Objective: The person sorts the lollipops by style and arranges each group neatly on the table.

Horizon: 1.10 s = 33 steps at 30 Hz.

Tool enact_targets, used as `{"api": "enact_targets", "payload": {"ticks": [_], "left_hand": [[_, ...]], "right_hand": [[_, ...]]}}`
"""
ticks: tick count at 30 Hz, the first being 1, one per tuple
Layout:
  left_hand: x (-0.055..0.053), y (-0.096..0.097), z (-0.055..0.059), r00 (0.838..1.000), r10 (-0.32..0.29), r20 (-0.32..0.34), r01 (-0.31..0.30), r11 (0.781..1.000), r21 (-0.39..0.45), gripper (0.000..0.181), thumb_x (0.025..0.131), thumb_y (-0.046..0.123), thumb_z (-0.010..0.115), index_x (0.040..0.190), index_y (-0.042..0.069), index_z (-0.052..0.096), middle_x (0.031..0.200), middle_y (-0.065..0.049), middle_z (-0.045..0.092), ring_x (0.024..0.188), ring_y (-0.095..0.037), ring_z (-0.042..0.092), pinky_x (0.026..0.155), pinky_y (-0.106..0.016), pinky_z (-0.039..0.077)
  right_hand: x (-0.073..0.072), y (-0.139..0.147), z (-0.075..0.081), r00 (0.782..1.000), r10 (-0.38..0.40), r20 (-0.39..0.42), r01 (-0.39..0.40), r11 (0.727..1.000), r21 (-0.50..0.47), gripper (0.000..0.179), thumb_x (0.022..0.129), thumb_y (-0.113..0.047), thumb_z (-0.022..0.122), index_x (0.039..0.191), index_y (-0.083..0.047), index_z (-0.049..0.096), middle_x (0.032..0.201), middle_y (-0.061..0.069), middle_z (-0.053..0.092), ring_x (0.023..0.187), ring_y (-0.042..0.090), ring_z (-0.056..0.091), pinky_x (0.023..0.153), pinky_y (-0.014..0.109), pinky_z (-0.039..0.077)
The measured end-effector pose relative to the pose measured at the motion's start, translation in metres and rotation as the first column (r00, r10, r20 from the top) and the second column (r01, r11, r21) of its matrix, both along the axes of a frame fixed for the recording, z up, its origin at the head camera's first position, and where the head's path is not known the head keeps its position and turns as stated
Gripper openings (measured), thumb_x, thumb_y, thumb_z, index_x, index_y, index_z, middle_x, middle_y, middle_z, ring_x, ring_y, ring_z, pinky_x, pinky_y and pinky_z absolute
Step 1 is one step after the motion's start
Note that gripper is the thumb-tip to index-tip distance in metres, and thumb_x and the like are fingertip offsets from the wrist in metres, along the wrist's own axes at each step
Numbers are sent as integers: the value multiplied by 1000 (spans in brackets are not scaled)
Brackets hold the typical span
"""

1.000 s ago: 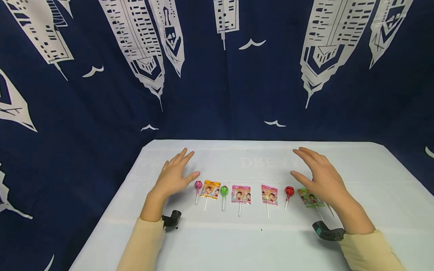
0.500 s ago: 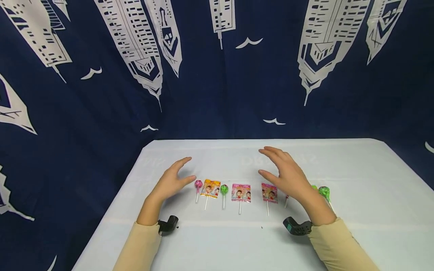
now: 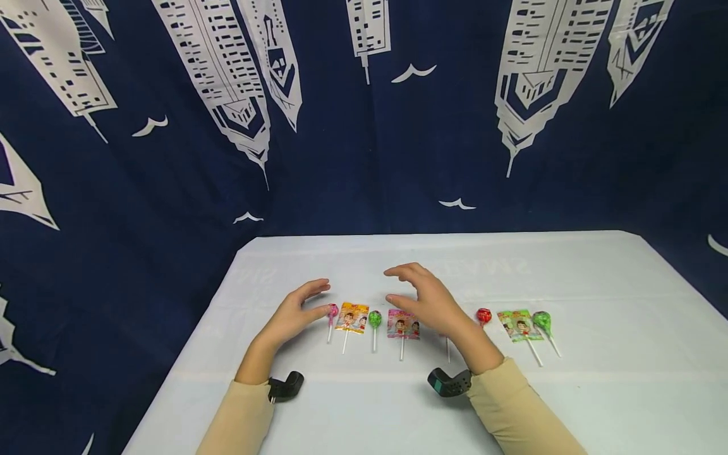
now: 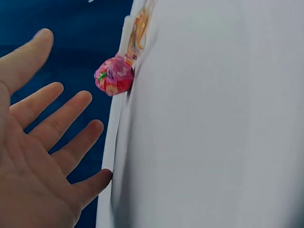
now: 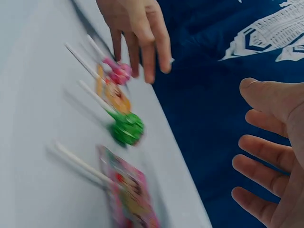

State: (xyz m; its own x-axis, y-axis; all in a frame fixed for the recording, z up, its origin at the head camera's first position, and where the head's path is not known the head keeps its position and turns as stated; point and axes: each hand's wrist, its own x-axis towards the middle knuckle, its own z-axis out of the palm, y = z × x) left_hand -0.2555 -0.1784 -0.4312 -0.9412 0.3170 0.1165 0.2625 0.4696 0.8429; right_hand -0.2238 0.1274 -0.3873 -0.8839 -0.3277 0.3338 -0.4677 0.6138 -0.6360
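Observation:
A row of lollipops lies across the white table. My left hand (image 3: pixel 290 319), fingers spread, is beside the pink round lollipop (image 3: pixel 333 310) at the row's left end, its thumb overlapping the candy in the head view. Then come an orange-packet lollipop (image 3: pixel 352 318), a green round lollipop (image 3: pixel 375 319) and a pink-packet lollipop (image 3: pixel 403 324). Above that packet hovers my right hand (image 3: pixel 435 306), holding nothing, its fingers relaxed. It hides most of a second pink-packet lollipop, whose stick (image 3: pixel 447 349) shows below. In the left wrist view, the left palm (image 4: pixel 33 175) is bare.
To the right lie a red round lollipop (image 3: pixel 483 316), partly behind the right forearm, a green-packet lollipop (image 3: pixel 520 325) and another green round lollipop (image 3: pixel 543 321). A dark blue printed curtain (image 3: pixel 341 177) hangs behind the white table (image 3: pixel 614 392). Each wrist wears a black camera.
My right hand has swept left from over the green-packet lollipop to the pink packets, uncovering the right-end lollipops. My left hand has come slightly lower, closer to the pink round lollipop. The lollipops stay put.

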Motion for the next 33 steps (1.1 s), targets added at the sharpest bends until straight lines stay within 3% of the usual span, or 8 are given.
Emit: {"api": "enact_targets", "payload": {"ticks": [4,7,13,23,33], "left_hand": [[-1,1,-7,1000,-9,9,9,999,54,61,90,18,74,145,8,50,140,-14,61,139,-33,49,120,-58,27],[-1,1,-13,998,-23,53,18,996,92,59,90,16,74,144,8,51,139,-12,62,141,-31,47,121,-56,27],[-2,-1,-26,995,-42,90,31,993,114,55,91,14,72,142,8,54,137,-8,64,143,-28,45,123,-52,26],[-7,-3,-32,998,-14,65,10,998,70,43,87,16,76,130,16,65,132,-2,68,134,-25,54,119,-49,34],[-9,-1,-30,1000,15,12,-15,1000,-3,38,86,12,77,123,14,70,134,-9,66,134,-29,54,117,-51,36]], "right_hand": [[1,-11,-11,997,21,68,-19,1000,-24,42,90,-25,75,130,-19,64,129,0,64,119,26,62,100,51,50],[3,-16,-20,994,20,104,-19,1000,-8,41,89,-22,76,128,-20,65,128,-1,65,119,24,62,100,48,50],[3,-22,-34,991,35,132,-35,999,-3,41,89,-20,76,128,-16,65,126,3,67,118,27,62,98,48,52],[-5,-22,-48,989,49,142,-55,998,34,37,86,-23,78,122,-16,70,122,0,70,108,23,63,96,44,51],[-8,-25,-54,995,-5,100,-7,993,121,38,84,-22,80,121,-23,72,112,-3,73,93,15,56,81,34,45]]}}
